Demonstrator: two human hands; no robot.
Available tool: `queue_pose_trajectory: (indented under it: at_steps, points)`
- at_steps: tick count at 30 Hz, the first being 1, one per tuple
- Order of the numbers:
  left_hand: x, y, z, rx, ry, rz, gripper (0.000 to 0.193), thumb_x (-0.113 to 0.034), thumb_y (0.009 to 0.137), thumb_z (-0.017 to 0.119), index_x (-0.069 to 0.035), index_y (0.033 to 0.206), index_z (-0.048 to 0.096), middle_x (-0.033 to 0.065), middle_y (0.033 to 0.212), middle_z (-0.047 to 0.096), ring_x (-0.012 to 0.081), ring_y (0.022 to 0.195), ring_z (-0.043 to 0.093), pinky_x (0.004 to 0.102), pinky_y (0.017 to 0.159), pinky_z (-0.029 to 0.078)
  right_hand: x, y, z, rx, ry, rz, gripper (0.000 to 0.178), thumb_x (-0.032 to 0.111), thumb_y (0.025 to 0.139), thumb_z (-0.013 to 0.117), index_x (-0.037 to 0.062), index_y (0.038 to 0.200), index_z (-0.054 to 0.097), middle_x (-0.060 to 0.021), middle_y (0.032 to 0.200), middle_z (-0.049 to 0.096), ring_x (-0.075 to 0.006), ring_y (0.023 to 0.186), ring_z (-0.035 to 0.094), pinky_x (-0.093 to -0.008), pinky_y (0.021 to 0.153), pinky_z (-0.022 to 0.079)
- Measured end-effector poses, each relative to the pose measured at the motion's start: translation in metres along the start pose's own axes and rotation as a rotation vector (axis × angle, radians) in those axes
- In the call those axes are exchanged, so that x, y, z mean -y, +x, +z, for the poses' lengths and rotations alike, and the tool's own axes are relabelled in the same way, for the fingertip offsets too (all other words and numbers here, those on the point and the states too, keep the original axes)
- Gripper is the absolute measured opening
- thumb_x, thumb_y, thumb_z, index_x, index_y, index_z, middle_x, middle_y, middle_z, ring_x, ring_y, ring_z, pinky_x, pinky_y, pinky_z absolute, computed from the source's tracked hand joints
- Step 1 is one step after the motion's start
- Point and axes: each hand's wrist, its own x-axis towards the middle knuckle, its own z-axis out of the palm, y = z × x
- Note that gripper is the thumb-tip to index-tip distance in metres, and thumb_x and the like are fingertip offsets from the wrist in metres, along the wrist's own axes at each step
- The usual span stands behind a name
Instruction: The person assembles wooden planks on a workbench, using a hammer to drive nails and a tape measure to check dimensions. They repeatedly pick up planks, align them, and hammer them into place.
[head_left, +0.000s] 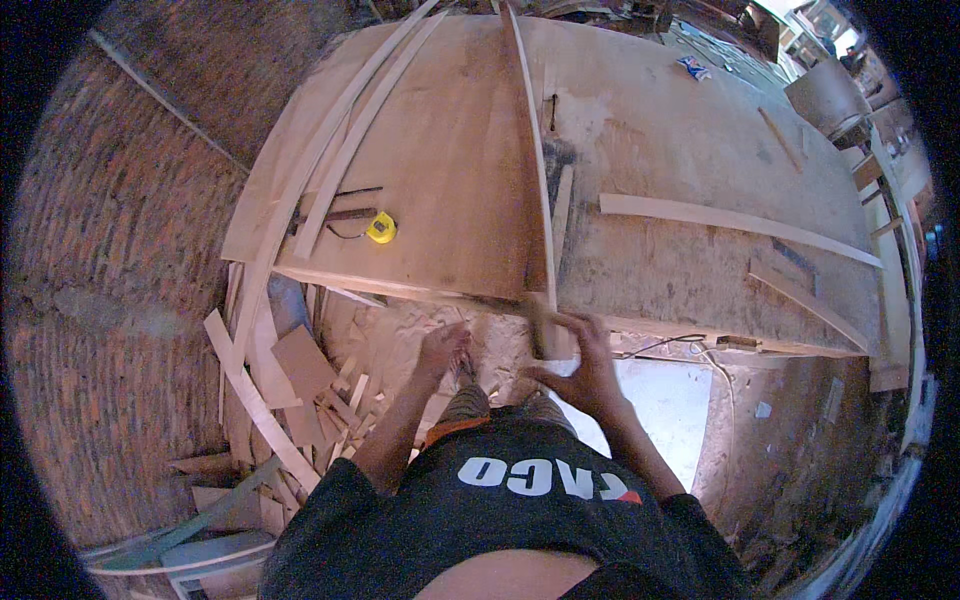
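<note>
My right hand (pixel 590 372) is at the near edge of the workbench, its thumb and fingers bent around a short, blurred wooden piece (pixel 552 338). That piece stands by the near end of a long wooden strip (pixel 535 130), which runs away from me across the bench. Left of it, below the bench edge, my left hand (pixel 446 348) has its fingers curled and smeared; whether it holds anything cannot be made out. A yellow tape measure (pixel 381 227) lies on the bench's left part, beside dark slender tools (pixel 350 214).
Long pale strips (pixel 345 150) lie along the left side of the workbench (pixel 450 150); another strip (pixel 735 218) crosses its right half. Wood offcuts (pixel 310 375) are heaped on the floor at left. A cable (pixel 725 365) hangs at the near right edge, beside a white panel (pixel 665 410).
</note>
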Motion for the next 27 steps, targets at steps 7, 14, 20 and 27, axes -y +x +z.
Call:
queue_pose_trajectory:
  at_steps: [7,14,20,27]
  points:
    - [-0.026,-0.086,-0.041,-0.581,-1.013,-0.153,0.091,-0.078,0.094,0.041,-0.004,0.147,0.044,0.0143,0.130,0.062,0.0292,0.120,0.058,0.0491,0.108,0.040,-0.080,-0.028,0.071,0.333,-0.454,-0.124,0.097,0.043,0.070,0.087,0.0303,0.155,0.042,-0.0175,0.157,0.036,-0.0418,0.147,0.029,-0.0624,0.120,0.020]
    - [0.090,-0.116,-0.096,-0.983,-0.506,-0.132,0.053,-0.054,0.095,0.062,-0.003,0.110,0.062,0.0057,0.099,0.061,0.0189,0.092,0.057,0.0413,0.084,0.047,-0.099,-0.030,0.078,0.267,-0.535,-0.015,0.081,0.040,0.076,0.083,0.0328,0.149,0.050,-0.0120,0.155,0.040,-0.0357,0.147,0.031,-0.0690,0.118,0.017]
    - [0.035,-0.065,-0.160,-1.001,0.369,0.210,0.021,-0.016,0.088,0.073,0.000,0.099,0.067,0.0066,0.083,0.066,0.0166,0.076,0.060,0.0345,0.068,0.049,-0.093,-0.024,0.080,0.207,-0.551,-0.015,0.076,0.037,0.072,0.087,0.0355,0.143,0.058,-0.0098,0.144,0.051,-0.0351,0.141,0.040,-0.0676,0.116,0.021]
    - [-0.068,0.028,-0.275,-1.018,0.965,0.339,0.055,-0.042,0.083,0.078,-0.010,0.125,0.065,0.0176,0.124,0.064,0.0355,0.120,0.058,0.0552,0.100,0.042,-0.065,-0.001,0.102,0.178,-0.574,0.156,0.071,0.035,0.069,0.089,0.0323,0.136,0.064,-0.0112,0.146,0.055,-0.0342,0.142,0.042,-0.0622,0.120,0.019]
